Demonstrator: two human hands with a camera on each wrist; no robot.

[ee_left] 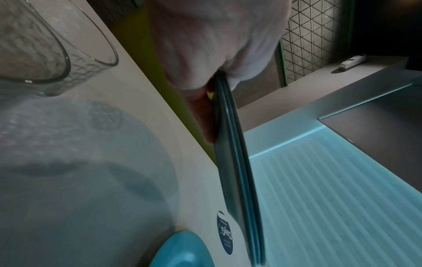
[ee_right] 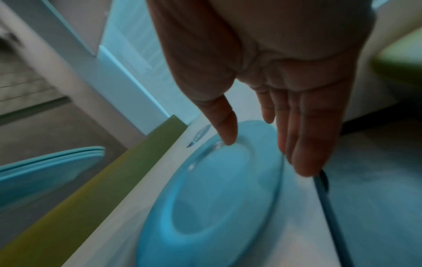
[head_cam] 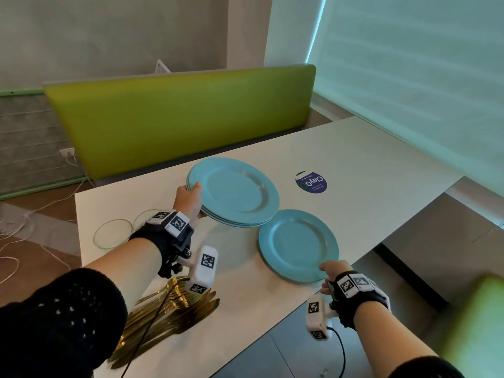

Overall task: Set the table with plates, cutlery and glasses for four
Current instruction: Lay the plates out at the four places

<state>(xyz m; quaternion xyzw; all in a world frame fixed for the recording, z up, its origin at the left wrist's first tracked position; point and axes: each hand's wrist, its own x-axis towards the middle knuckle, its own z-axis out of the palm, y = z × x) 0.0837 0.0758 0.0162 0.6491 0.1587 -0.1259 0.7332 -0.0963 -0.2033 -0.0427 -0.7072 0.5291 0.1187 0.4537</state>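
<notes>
**Held stack could slide; lone plate sits close to the table edge**

The biggest risk, as I judge it, lies with the stack of plates (head_cam: 233,192). The left hand (head_cam: 188,199) grasps it at one rim only, thumb on top and fingers (ee_left: 203,115) curled beneath, so the far side of the stack hangs out beyond the fingertips with no support. Three smooth rims show in the left wrist view; if the hand tilts, the upper plates could slip off the lower one or the whole stack could pivot down onto the table (head_cam: 354,159). The stack's near edge also overhangs the single plate (head_cam: 298,245), so a careless lowering might knock the two together.

The single plate lies flat just ahead of the right hand (head_cam: 331,275), whose fingers (ee_right: 303,144) are extended and relaxed, gripping nothing; whether the fingertips touch the rim cannot be told. That plate sits near the table's edge on the fingers' side, so a nudge toward the wrist could push it over.

The plates are glossy light blue, round, with a broad flat rim and shallow well. Gold cutlery (head_cam: 163,309) lies piled below the left wrist, and glasses (head_cam: 113,233) stand beside it, both not yet laid out.
</notes>
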